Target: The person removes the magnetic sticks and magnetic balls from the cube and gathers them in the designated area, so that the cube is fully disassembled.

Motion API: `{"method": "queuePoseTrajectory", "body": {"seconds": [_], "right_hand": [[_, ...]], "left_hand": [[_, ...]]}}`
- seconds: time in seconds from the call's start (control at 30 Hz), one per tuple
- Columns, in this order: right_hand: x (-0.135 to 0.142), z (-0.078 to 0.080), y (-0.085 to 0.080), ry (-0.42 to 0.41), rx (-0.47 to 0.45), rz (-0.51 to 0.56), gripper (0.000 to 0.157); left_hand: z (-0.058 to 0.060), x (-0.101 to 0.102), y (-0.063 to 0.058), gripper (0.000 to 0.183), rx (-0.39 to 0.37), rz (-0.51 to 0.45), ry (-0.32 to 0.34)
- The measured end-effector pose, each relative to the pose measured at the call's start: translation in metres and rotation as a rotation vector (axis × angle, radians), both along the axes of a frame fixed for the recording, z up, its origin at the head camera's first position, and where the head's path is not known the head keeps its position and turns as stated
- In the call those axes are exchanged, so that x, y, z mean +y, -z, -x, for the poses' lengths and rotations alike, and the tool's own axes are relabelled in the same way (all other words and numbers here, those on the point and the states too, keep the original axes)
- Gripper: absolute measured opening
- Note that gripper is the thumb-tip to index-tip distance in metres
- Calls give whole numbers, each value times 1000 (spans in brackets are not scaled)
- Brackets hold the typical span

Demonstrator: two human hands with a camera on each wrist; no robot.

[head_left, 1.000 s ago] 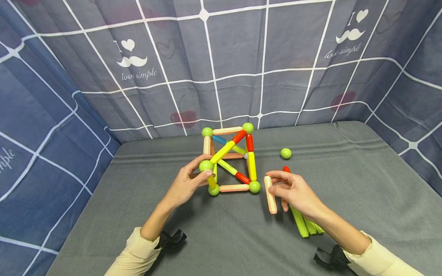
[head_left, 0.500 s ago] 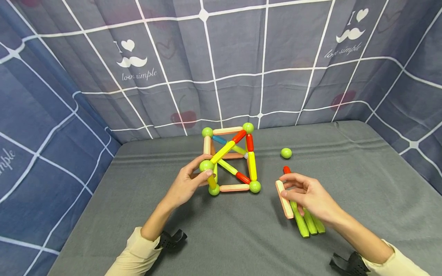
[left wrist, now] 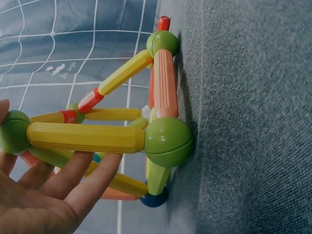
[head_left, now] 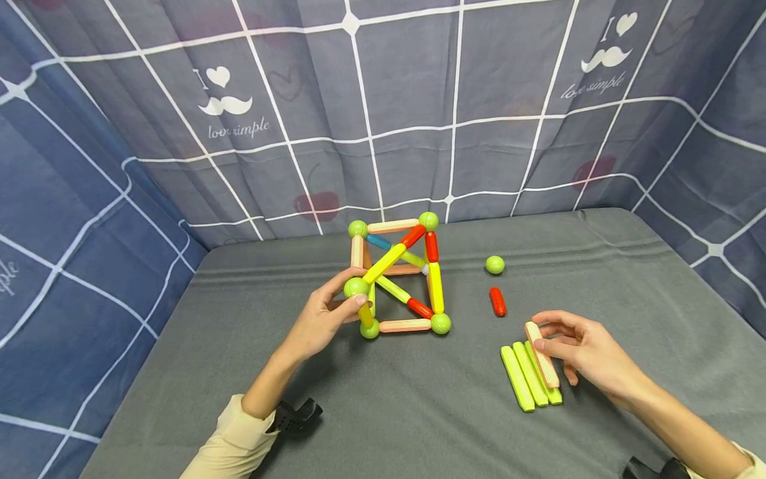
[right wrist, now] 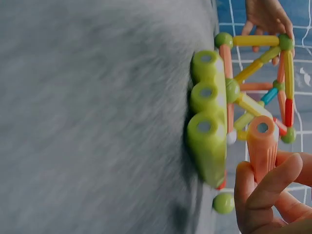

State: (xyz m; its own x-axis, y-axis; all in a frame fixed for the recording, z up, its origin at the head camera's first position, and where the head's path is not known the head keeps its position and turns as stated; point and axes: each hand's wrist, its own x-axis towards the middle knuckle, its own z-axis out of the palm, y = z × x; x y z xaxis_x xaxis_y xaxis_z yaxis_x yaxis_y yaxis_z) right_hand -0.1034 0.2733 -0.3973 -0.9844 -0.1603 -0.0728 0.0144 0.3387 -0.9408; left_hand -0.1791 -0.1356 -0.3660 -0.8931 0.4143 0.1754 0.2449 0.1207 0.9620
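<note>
A cube-like frame of magnetic building sticks [head_left: 437,289] and balls stands on the grey cloth, with slanting sticks across its sides. My left hand [head_left: 320,322] pinches the green ball [head_left: 356,287] at its upper front-left corner. In the left wrist view, a yellow stick [left wrist: 85,137] runs from that ball down to a lower green ball [left wrist: 168,141]. Between thumb and fingers, my right hand [head_left: 589,352] holds a peach magnetic stick [head_left: 542,356] over three lime-green sticks [head_left: 517,378]. The peach stick's round metal end [right wrist: 262,127] faces the right wrist camera.
Beyond the green sticks lie a short red stick [head_left: 498,301] and a loose green ball [head_left: 495,265]. A grid-patterned curtain [head_left: 407,86] rises behind the cloth-covered surface [head_left: 395,412] and along both sides.
My right hand has carried the peach stick rightward and toward me, from beside the frame to over the green sticks. The left hand and the frame keep their place.
</note>
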Motion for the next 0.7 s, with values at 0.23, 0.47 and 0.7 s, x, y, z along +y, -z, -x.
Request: {"method": "queuePoseTrajectory", "body": {"seconds": [0.23,0.47,0.7], "right_hand": [[13,-4,8,27,11,-77,42],[15,-3,13,-23,-12,-123,41],[14,-2,12,-35,-39,-145,40]], "left_hand": [[0,0,1,43,-1,-2,-1],[0,-1,1,45,14,17,-5],[-1,-1,0,45,15,16,-5]]}}
